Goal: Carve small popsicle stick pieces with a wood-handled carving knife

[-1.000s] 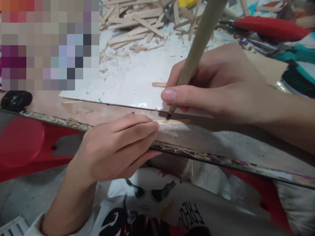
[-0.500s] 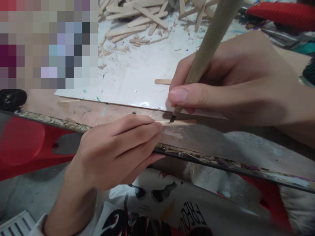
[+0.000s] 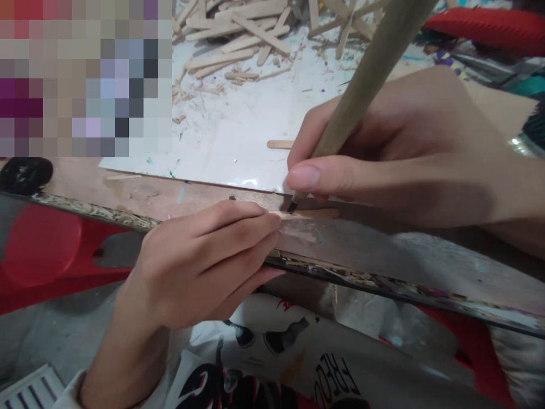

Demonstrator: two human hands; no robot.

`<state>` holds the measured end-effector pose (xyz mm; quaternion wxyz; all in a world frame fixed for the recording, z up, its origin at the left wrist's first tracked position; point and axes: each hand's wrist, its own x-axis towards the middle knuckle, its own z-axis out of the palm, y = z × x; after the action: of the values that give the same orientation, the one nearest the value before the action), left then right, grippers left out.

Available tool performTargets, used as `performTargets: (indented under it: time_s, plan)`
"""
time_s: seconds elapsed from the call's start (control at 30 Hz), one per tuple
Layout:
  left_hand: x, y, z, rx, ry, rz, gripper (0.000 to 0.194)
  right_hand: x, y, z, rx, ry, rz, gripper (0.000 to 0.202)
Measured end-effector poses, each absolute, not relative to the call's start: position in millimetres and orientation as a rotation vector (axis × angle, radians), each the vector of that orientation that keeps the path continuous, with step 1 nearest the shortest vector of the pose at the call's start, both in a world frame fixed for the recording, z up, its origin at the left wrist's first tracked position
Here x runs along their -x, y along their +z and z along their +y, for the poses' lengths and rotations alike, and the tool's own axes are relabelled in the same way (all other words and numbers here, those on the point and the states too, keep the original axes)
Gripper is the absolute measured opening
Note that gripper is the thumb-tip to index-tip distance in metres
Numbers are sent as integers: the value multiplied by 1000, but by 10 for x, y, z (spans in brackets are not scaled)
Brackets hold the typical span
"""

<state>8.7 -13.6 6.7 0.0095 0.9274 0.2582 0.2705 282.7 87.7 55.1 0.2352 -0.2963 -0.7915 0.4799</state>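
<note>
My right hand (image 3: 366, 165) is closed around a carving tool (image 3: 361, 85) with a thick wooden handle, tilted up to the right. Its short dark tip touches a popsicle stick (image 3: 319, 213) lying on the table near the front edge. Fingertips of my left hand (image 3: 204, 261) are pressed together on the stick's left end and hide it. The stick's right end stays in sight, below the right hand. Another popsicle stick (image 3: 279, 144) lies on the white board, partly covered by my right fingers.
A white board (image 3: 238, 153) covers the table's far part, strewn with shavings. Several popsicle sticks (image 3: 255, 25) are heaped at the back. A red object (image 3: 485, 28) lies at the back right, a black one (image 3: 26, 175) at the left. Debris fills the table's edge groove (image 3: 102, 211).
The tool's tip has shifted slightly left along the popsicle stick, toward my left fingertips, and my right hand with it. My left hand keeps its place on the stick.
</note>
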Motion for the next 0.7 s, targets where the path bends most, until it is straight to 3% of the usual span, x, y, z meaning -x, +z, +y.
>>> performTargets:
  time_s: [0.33,0.6,0.7]
  plan:
    - [-58,138,-121,-2793,722,859,19,-3004,432,955,610,1009,-2360,33]
    - [-61,129,-103,-2808,725,838,21,-2912,550,943,731,1495,-2192,50]
    - [-80,122,-129,-2836,794,831,20,-2924,579,918,709,1441,-2179,37]
